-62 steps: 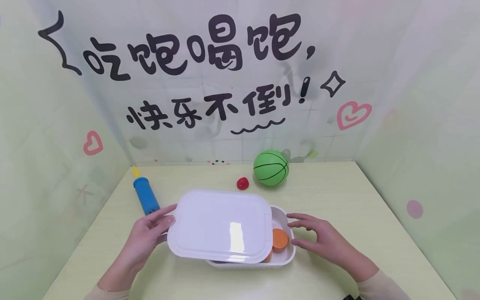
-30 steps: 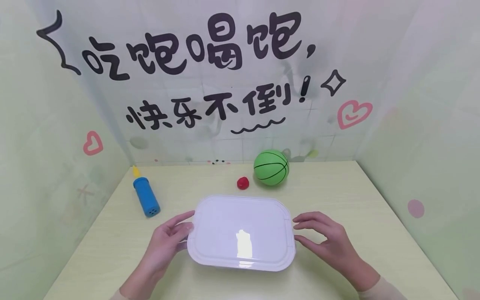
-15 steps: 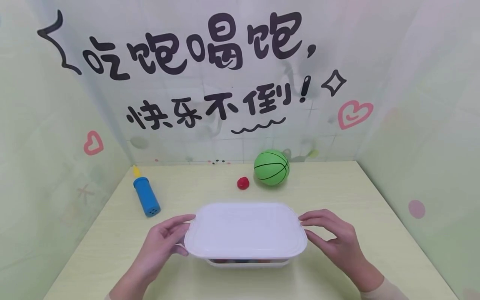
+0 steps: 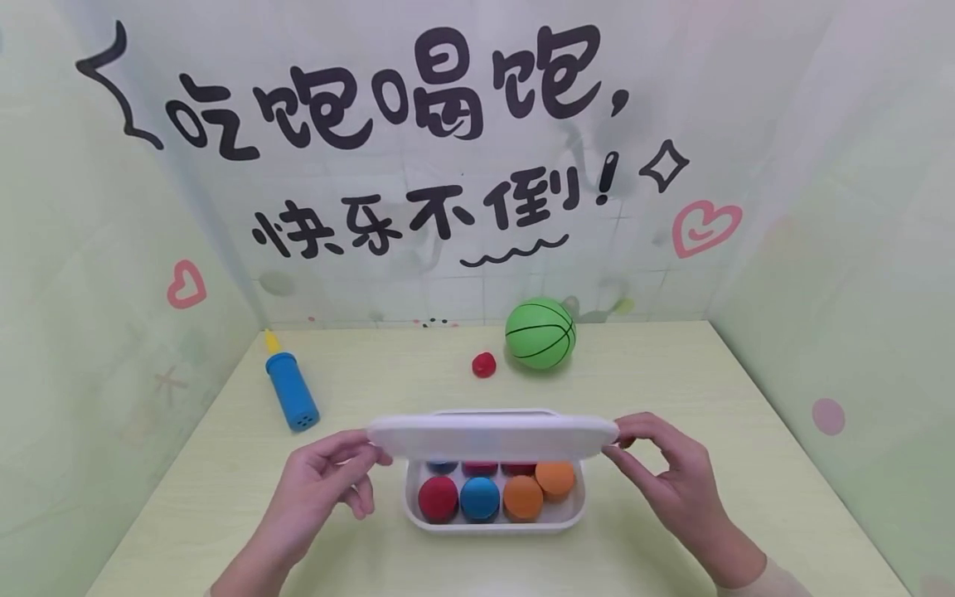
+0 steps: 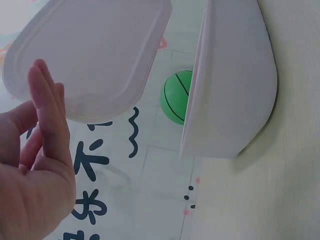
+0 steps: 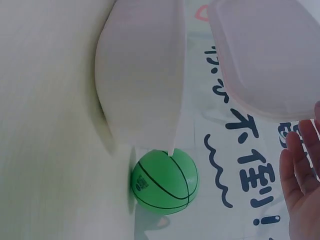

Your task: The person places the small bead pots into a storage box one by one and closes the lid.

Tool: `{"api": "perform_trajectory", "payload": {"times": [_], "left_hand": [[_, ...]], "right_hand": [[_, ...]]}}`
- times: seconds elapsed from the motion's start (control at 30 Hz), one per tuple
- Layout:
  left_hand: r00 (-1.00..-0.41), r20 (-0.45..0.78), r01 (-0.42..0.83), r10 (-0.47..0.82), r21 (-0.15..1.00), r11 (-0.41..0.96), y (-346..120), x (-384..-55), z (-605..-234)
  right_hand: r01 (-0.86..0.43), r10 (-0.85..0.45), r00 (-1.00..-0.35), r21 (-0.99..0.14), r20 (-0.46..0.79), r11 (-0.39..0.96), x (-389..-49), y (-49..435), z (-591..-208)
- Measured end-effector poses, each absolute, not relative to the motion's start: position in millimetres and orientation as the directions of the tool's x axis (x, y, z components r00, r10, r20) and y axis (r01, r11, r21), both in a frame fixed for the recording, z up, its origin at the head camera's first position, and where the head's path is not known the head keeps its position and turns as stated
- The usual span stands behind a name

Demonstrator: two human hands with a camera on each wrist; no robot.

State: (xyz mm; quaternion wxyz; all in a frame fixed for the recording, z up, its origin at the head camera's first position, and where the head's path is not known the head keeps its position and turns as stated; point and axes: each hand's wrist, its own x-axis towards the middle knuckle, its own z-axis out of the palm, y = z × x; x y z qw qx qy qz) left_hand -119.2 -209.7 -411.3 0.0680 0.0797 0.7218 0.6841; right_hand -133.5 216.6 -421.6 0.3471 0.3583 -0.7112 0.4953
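A white plastic lid (image 4: 492, 438) is held up over an open white rectangular box (image 4: 492, 528), tilted so steeply that the head view sees it almost edge-on. At its left end my left hand (image 4: 317, 489) pinches it between thumb and fingers. The other end is pinched by my right hand (image 4: 675, 481). Short round pieces sit in the box, among them a red one (image 4: 438, 499), a blue one (image 4: 480, 499) and orange ones (image 4: 523, 499); the lid partly hides the back row. In both wrist views, a gap separates the lid (image 5: 95, 55) from the box (image 6: 145, 70).
Behind the box a green ball (image 4: 540, 333) stands near the back wall, with a small red object (image 4: 483, 365) to its left. A blue pump with a yellow tip (image 4: 292, 391) lies at the left. Fabric walls with black writing enclose the table (image 4: 656, 373).
The lid has moved right from my left hand's side to above the box and now tilts steeply, uncovering the front pieces. My right hand has taken hold of its right end.
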Motion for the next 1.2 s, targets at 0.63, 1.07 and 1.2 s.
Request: {"api": "perform_trajectory", "payload": {"times": [0.63, 1.07, 1.2], "left_hand": [[-0.995, -0.097, -0.097, -0.009, 0.978, 0.183, -191, -133, -439], [-0.982, -0.177, -0.123, 0.058, 0.851, 0.51, -187, -145, -462], [-0.981, -0.184, -0.12, 0.065, 0.832, 0.542, -184, -146, -464]], "right_hand": [[-0.249, -0.005, -0.958, -0.825, 0.286, 0.508, -127, 207, -436], [-0.178, -0.128, -0.984, -0.8, 0.126, 0.572, -132, 208, -446], [-0.163, -0.126, -0.986, -0.792, 0.109, 0.588, -135, 208, -446]]}}
